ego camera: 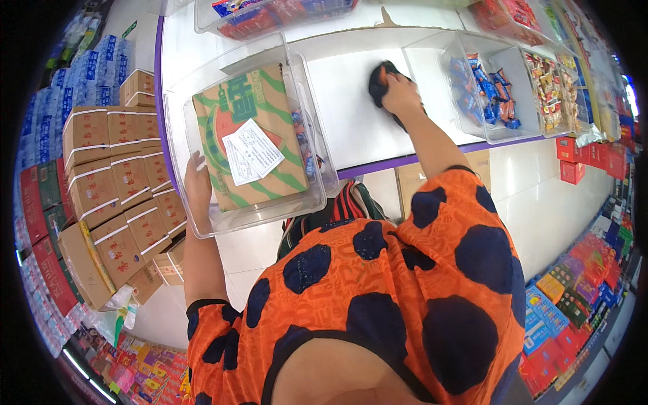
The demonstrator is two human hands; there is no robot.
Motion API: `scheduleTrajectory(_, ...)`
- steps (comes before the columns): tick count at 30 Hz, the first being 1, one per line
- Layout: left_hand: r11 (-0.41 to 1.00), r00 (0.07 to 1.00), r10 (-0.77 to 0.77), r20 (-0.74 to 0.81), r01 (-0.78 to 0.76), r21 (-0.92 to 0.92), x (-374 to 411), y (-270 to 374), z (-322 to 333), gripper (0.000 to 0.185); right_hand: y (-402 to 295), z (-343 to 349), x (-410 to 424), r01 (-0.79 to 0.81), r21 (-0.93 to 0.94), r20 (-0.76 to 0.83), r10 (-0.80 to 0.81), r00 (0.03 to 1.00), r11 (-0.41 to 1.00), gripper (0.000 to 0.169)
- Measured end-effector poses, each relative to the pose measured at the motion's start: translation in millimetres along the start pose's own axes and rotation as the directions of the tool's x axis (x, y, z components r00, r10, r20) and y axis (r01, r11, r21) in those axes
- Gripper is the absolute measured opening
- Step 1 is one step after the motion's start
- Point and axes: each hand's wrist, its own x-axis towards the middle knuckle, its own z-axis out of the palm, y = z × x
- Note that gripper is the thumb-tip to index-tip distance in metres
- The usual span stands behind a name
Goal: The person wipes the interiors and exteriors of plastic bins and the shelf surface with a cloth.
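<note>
My right hand point(402, 96) presses a bunched dark cloth point(378, 87) onto the white shelf point(349, 119), with a bit of orange showing in its folds. At the left, my left hand point(198, 182) grips the side of a clear plastic bin point(263, 208), partly seen through its wall. That bin juts out over the shelf's purple front edge point(377, 166). In it lies a flat cardboard carton point(253, 177) printed with green stripes and a watermelon, with white printed papers point(253, 152) on top. Behind its right side, another clear bin holds small wrapped snacks point(310, 164).
Clear bins of blue-and-orange wrapped snacks point(498, 96) and other packets point(547, 93) stand at the right. Further bins point(273, 17) sit above. Strapped cartons point(116, 172) are stacked on the left floor. A striped bag or cloth point(349, 202) is below the shelf.
</note>
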Motion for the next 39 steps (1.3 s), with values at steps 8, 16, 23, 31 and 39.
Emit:
scheduleTrajectory(8, 0.989, 0.994, -0.105, 0.039, 0.108, -0.100, 4.5, -4.7, 0.7, 0.056, -138.4, 24.9, 18.0, 0.369, -0.122, 0.128, -0.354, 0.926, 0.921, 0.047)
scheduleTrajectory(16, 0.864, 0.895, -0.299, 0.331, 0.402, -0.304, 4.3, 27.2, -11.1, 0.070, -59.4, 17.5, -18.5, 0.372, -0.112, 0.151, -0.355, 0.923, 0.921, 0.063)
scheduleTrajectory(23, 0.796, 0.904, -0.294, 0.310, 0.411, -0.444, -5.1, 9.4, -14.5, 0.062, 20.8, -16.4, -43.5, 0.186, 0.012, 0.073, -0.186, 0.980, 0.982, 0.058)
scheduleTrajectory(31, 0.736, 0.929, -0.252, 0.270, 0.365, -0.570, -24.3, -39.0, -77.2, 0.037, -1.2, 3.7, -53.4, 0.037, 0.028, -0.023, -0.036, 0.999, 0.999, 0.064)
scheduleTrajectory(39, 0.622, 0.892, -0.425, 0.152, 0.410, -0.667, -86.3, -81.4, -115.9, 0.036, -83.9, 43.4, -74.1, 0.287, 0.141, 0.043, -0.296, 0.954, 0.947, 0.063)
